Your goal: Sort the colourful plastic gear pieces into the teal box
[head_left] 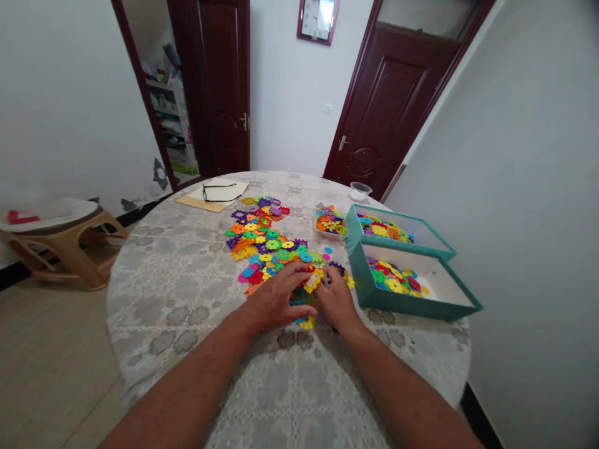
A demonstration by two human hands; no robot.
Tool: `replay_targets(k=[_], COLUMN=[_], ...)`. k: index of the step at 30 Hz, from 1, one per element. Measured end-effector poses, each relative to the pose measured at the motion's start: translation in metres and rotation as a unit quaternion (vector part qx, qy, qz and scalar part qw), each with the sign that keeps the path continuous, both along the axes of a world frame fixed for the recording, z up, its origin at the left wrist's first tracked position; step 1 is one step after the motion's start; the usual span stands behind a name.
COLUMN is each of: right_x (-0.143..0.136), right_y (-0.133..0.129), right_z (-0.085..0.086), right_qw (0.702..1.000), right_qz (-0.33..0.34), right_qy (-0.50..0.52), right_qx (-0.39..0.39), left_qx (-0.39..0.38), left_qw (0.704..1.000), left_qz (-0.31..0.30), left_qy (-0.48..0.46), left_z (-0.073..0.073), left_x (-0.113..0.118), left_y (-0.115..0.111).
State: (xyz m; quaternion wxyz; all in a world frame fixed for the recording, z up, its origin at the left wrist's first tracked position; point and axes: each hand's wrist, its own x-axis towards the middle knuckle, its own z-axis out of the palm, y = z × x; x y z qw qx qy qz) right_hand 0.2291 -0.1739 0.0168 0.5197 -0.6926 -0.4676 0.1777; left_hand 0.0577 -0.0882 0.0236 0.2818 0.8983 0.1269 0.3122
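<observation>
A colourful heap of plastic gear-shaped pieces spreads over the table in front of my hands. My left hand lies over the near end of the heap, thumb and fingers wide apart, its fingertips close to a yellow toothed piece. My right hand has its fingers curled in at the right edge of that yellow piece and appears to pinch it. By the right fingers shows a grey piece; whether it is held too, I cannot tell. Pieces under the left palm are partly hidden.
Two teal boxes holding more pieces stand at the right. Beside them are a clear tray of pieces and a clear round bowl. Glasses rest on papers at the back left. A patterned cloth covers the round table.
</observation>
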Motion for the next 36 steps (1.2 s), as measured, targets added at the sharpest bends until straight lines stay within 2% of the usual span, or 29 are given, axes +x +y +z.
replay_targets(k=[2,5,7,9,13,17,19,23,27,31,36], right_x=[-0.002,-0.002,0.001,0.005,0.011,0.008,0.006,0.005,0.004,0.0,0.0], right_y=[0.0,0.001,0.001,0.001,0.0,-0.001,-0.002,-0.002,-0.004,-0.007,-0.007], right_z=[0.001,0.002,0.002,0.001,0.0,0.001,0.001,0.001,0.003,0.003,-0.003], right_qw=[1.0,1.0,1.0,1.0,0.999,0.997,0.997,0.996,0.992,0.982,0.975], right_qz=[-0.002,-0.005,-0.012,-0.016,-0.001,0.028,0.04,0.051,0.077,0.12,0.082], right_qy=[-0.011,-0.013,-0.004,0.004,0.029,0.055,0.066,0.074,0.098,0.143,0.206], right_qx=[0.001,-0.003,0.001,0.01,0.021,0.036,0.032,0.027,0.024,0.003,0.006], left_qx=[-0.004,-0.037,-0.095,-0.175,-0.32,-0.404,-0.404,-0.353,-0.354,-0.348,-0.355], left_qw=[1.0,0.995,0.987,0.974,0.937,0.907,0.909,0.931,0.932,0.933,0.932], left_qz=[0.015,0.083,0.125,0.141,0.129,0.083,0.071,0.076,0.065,0.085,0.073], left_qy=[-0.011,-0.036,-0.037,-0.033,-0.057,-0.081,-0.079,-0.05,-0.037,-0.033,-0.03], left_z=[0.001,0.005,0.01,0.015,0.019,0.021,0.024,0.027,0.022,0.015,0.013], left_x=[0.001,0.001,0.0,-0.002,-0.004,-0.003,-0.003,-0.005,-0.005,-0.004,-0.005], left_y=[0.001,0.003,0.004,0.004,0.006,0.006,0.005,0.003,0.006,0.009,0.011])
